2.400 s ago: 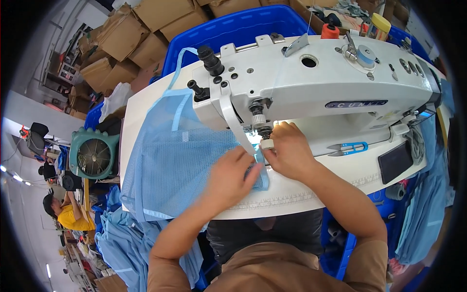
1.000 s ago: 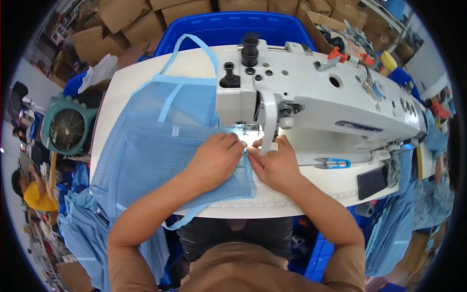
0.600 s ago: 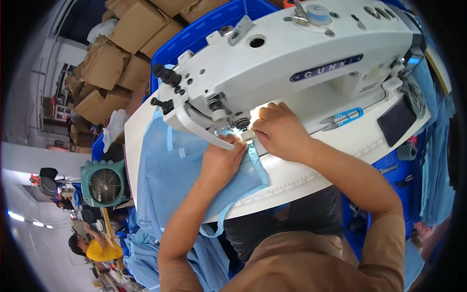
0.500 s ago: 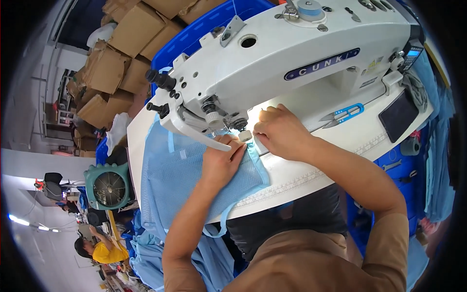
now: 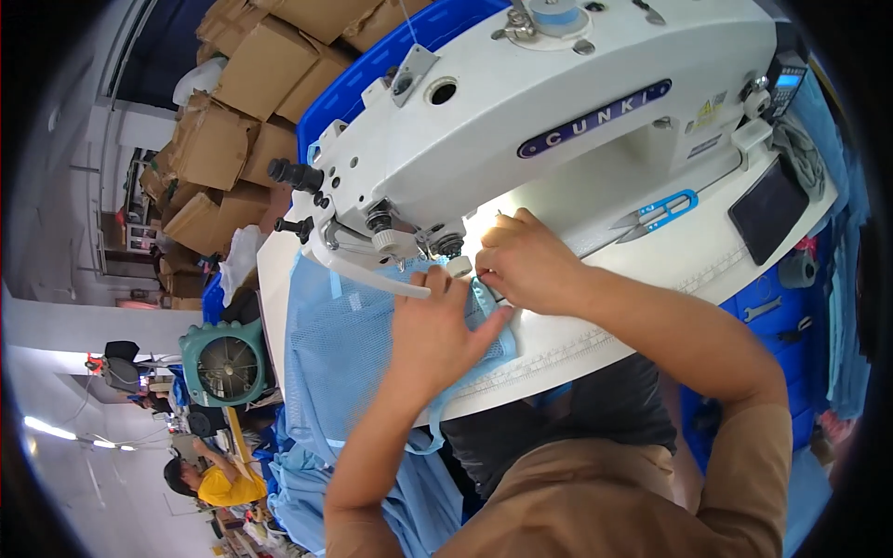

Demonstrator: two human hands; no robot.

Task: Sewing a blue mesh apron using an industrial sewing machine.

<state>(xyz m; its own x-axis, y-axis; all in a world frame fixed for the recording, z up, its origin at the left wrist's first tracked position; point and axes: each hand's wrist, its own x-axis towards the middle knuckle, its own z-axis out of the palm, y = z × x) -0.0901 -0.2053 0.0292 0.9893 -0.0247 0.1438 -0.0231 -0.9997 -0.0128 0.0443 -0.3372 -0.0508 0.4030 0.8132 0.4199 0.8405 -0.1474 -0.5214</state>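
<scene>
Light blue mesh fabric [image 5: 349, 344] with a plain blue bound edge lies under the head of a white sewing machine [image 5: 577, 102]. My left hand [image 5: 437, 330] rests on the fabric just in front of the presser area, fingers stretched and the thumb spread to the right. Close beside the needle, my right hand [image 5: 528, 265] is closed, its bent fingertips pinching at the fabric's bound edge. The needle and the exact grip are partly hidden by the machine head and my fingers. A lamp lights this spot.
Blue-handled thread snips [image 5: 659, 216] and a dark phone [image 5: 768, 212] lie on the white table [image 5: 595, 339], right of my hands. A green fan [image 5: 225, 365] stands at left, cardboard boxes [image 5: 265, 70] behind. Further off sits a person in yellow [image 5: 228, 485].
My left hand has opened from a pinch, its thumb swinging out to the right over the fabric. The right hand stays by the needle. The whole view has shifted slightly.
</scene>
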